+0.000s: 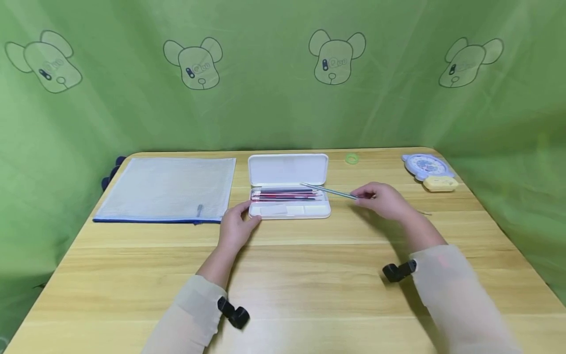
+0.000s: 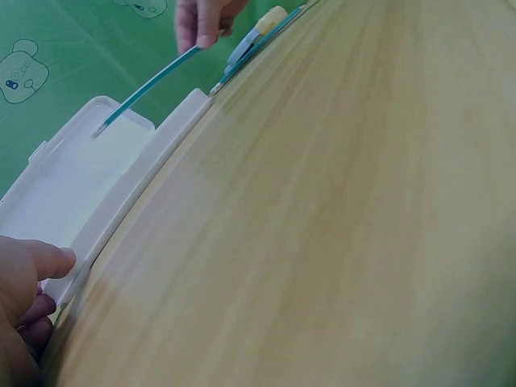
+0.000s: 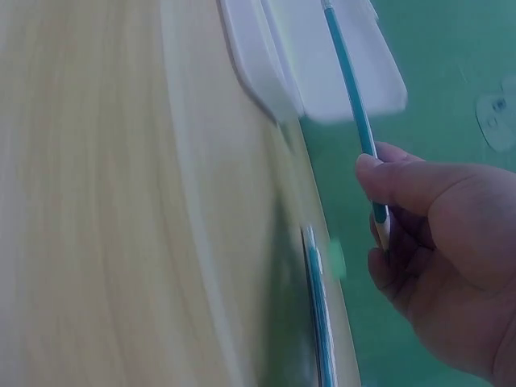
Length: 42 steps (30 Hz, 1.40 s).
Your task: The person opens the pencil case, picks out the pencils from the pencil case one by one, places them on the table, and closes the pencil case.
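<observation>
A white pencil case (image 1: 287, 169) lies with its lid open in the middle of the table. Several pencils (image 1: 287, 194), dark and red, lie in its long compartment. My left hand (image 1: 236, 227) grips the case's left end, thumb at the front corner. My right hand (image 1: 381, 200) pinches a teal pencil (image 1: 331, 191) near one end between thumb and fingers. Its other end reaches over the case's right side, close to the hinge. In the right wrist view, more teal pencils (image 3: 319, 314) lie on the table below my right hand.
To the left lies a mesh zip pouch (image 1: 165, 189) with a blue edge. A green ring (image 1: 351, 158) sits at the back. A lilac bear-shaped clock (image 1: 426, 165) and a yellow eraser-like block (image 1: 440, 184) are at the back right. A green curtain (image 1: 265, 113) hangs behind the table.
</observation>
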Each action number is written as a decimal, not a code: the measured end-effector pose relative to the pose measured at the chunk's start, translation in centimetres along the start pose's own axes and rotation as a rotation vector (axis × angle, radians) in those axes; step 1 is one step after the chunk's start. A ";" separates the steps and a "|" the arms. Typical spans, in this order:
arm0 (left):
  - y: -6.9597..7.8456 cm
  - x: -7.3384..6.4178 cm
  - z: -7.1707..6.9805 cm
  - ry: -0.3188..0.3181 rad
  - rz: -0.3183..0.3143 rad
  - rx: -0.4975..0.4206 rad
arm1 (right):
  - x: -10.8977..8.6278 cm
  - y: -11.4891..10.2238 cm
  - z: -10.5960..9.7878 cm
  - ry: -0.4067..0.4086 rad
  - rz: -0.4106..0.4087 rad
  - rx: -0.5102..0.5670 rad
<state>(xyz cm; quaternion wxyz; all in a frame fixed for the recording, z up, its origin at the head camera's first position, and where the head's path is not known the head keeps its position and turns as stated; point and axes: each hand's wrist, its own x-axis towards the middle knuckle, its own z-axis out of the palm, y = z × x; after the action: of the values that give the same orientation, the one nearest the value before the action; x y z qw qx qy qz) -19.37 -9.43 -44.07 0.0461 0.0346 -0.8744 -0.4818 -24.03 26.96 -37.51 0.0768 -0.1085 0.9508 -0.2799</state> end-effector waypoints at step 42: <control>-0.1 0.0 0.1 0.004 0.006 -0.003 | -6.0 9.5 -2.4 0.057 0.131 -0.110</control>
<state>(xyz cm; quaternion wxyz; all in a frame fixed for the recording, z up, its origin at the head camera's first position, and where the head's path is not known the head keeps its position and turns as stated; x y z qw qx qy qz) -19.35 -9.36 -44.18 0.0491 0.0330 -0.8738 -0.4827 -20.29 37.49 -40.24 0.0617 -0.0422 0.9716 -0.2245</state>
